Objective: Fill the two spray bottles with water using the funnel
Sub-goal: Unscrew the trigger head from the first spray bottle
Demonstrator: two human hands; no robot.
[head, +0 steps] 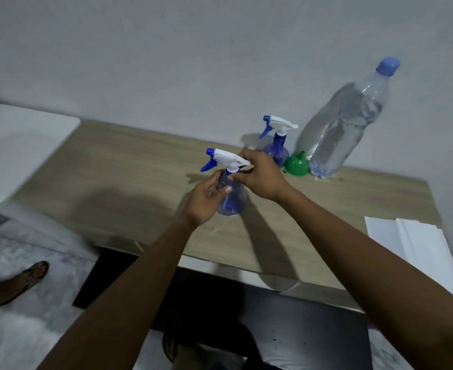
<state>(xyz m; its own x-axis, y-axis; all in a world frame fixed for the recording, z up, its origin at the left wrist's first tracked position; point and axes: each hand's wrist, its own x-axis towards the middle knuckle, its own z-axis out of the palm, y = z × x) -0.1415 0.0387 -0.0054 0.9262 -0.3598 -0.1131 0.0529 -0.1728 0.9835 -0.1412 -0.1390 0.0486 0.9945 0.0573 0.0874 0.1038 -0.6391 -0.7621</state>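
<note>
A clear blue spray bottle (233,201) stands upright on the wooden table (118,182) near its middle. My left hand (206,198) wraps the bottle's body from the left. My right hand (260,174) grips the back of its white and blue spray head (225,157) at the neck. A second blue spray bottle (276,145) with its spray head on stands by the wall. Beside it a green funnel (296,164) lies mouth down. A large clear water bottle (340,124) with a blue cap stands to the right of the funnel.
White sheets of paper (412,247) lie at the table's right edge. A white surface (20,148) adjoins the table on the left. A foot in a sandal (25,281) stands on the pale floor at lower left. A dark panel (220,303) sits under the table.
</note>
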